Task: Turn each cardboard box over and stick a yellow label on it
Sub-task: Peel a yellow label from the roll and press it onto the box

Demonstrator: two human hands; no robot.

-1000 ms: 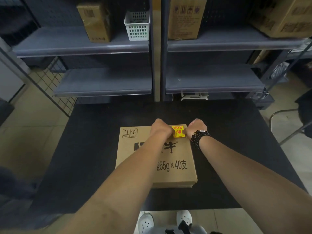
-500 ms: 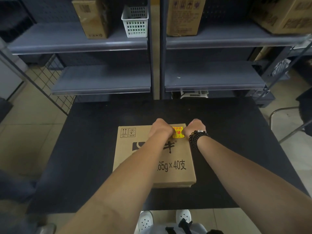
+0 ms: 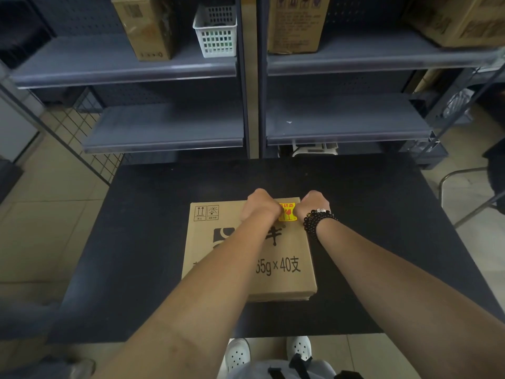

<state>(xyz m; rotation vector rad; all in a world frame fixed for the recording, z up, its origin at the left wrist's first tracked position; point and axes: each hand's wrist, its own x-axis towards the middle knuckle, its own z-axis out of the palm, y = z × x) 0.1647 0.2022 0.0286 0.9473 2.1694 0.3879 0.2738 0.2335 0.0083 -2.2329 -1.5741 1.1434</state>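
Observation:
A flat cardboard box (image 3: 287, 269) with black print lies in the middle of the black table (image 3: 153, 214). A yellow label (image 3: 287, 212) with red print sits on the box's top face at its far edge, right of centre. My left hand (image 3: 259, 206) covers the label's left side and my right hand (image 3: 314, 205), with a black bead bracelet (image 3: 317, 218) on the wrist, covers its right side. Both hands are curled, knuckles up, pressing down on the label; the fingertips are hidden behind the knuckles.
Grey shelves stand behind the table. The upper shelf holds a cardboard box (image 3: 147, 26), a white basket (image 3: 216, 36), and two more boxes (image 3: 296, 23) (image 3: 459, 17). A wire grid panel (image 3: 90, 138) leans at the left, and a chair frame (image 3: 470, 192) stands at the right.
Both hands have drawn slightly closer over the label, so less yellow shows. The box has not moved on the table; the view tilted down a little.

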